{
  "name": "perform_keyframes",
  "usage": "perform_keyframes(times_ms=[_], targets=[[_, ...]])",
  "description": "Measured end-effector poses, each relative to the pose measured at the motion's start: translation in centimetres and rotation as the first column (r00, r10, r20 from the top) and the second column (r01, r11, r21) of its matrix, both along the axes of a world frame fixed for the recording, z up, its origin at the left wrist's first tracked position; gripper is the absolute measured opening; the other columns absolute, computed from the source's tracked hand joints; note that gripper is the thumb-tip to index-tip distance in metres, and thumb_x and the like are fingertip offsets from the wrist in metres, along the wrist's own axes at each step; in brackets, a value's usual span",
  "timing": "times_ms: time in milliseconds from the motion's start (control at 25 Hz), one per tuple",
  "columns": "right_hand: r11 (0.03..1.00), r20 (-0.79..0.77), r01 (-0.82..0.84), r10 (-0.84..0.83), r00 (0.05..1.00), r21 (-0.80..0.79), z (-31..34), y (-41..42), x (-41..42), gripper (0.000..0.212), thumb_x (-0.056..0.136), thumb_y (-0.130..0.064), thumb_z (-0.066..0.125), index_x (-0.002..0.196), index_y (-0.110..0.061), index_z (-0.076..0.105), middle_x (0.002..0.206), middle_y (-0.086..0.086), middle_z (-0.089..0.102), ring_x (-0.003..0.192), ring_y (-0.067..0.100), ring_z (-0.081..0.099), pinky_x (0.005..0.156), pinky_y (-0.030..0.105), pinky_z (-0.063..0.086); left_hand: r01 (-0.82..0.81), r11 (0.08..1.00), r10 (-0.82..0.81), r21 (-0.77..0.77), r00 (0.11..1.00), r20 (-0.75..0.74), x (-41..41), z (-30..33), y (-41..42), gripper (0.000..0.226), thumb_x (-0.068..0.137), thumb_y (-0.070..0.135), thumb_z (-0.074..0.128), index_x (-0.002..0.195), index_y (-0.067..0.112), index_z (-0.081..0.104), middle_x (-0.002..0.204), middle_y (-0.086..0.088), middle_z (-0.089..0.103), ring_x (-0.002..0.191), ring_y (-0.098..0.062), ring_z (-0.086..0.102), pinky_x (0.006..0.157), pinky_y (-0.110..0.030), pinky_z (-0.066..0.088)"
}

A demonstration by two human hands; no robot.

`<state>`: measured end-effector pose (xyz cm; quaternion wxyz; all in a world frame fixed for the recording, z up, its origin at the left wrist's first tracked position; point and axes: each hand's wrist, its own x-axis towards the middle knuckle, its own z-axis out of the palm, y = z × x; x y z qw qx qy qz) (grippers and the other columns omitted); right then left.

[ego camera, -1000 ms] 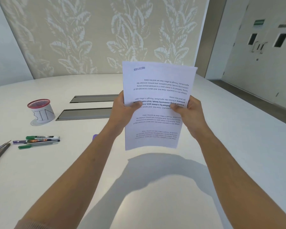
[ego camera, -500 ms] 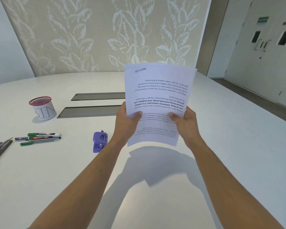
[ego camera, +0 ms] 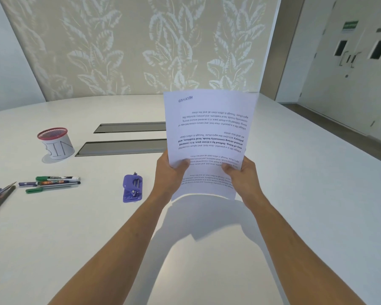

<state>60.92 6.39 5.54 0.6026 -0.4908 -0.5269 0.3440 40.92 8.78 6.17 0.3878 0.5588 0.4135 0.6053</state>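
Two pinching hands, the left hand (ego camera: 169, 173) and the right hand (ego camera: 243, 177), hold the printed sheets (ego camera: 209, 128) upright above the counter (ego camera: 317, 194) at twelve o'clock. Their grip has slid lower, uncovering the purple hole punch (ego camera: 132, 188) at nine o'clock, likely needed next.

The white printed paper sheet (ego camera: 209, 128) reads upside down from where I stand: a blue stamp, "RECEIVED", then paragraphs beginning "Village life is a peaceful, close-knit, and nature-connected way of living". The red-rimmed white cup (ego camera: 56, 146) carries large letters "BIN", also inverted. The green door sign (ego camera: 350, 25) is too small to read.
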Motion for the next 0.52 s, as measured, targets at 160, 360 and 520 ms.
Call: perform_keyframes(times_ms=[160,360,520], targets=[[0.997,0.037,-0.003,0.006,0.999,-0.071,-2.4,-0.5,0.1,0.028,0.092,-0.004,0.062,0.106,-0.027,0.069,0.102,-0.013,0.075,0.096,0.006,0.070,0.082,0.027,0.055,0.037,0.996,-0.033,-0.075,0.998,0.052,0.2,-1.4,-0.3,0.026,0.082,0.007,0.068,0.096,0.028,0.067,0.092,0.009,0.075,0.085,-0.013,0.069,0.076,-0.034,0.057],[0.996,-0.052,-0.042,0.038,0.998,-0.074,-2.7,-0.4,1.3,0.023,0.088,-0.009,0.069,0.107,-0.021,0.073,0.103,-0.007,0.077,0.096,0.010,0.071,0.076,0.018,0.054,0.072,0.997,-0.066,-0.040,0.989,0.134,0.6,0.0,0.0,0.027,0.082,0.006,0.067,0.107,0.015,0.067,0.100,0.002,0.075,0.088,-0.016,0.070,0.073,-0.029,0.056],[0.976,-0.416,-0.072,-0.020,0.909,-0.204,-4.3,-1.5,1.3,0.009,0.086,-0.008,0.071,0.091,-0.015,0.073,0.096,0.008,0.074,0.090,0.029,0.069,0.066,0.030,0.057,0.092,0.989,-0.045,-0.120,0.935,0.352,1.3,0.7,-0.4,0.029,0.084,-0.002,0.066,0.111,0.008,0.064,0.106,-0.006,0.074,0.091,-0.023,0.069,0.078,-0.038,0.055]])
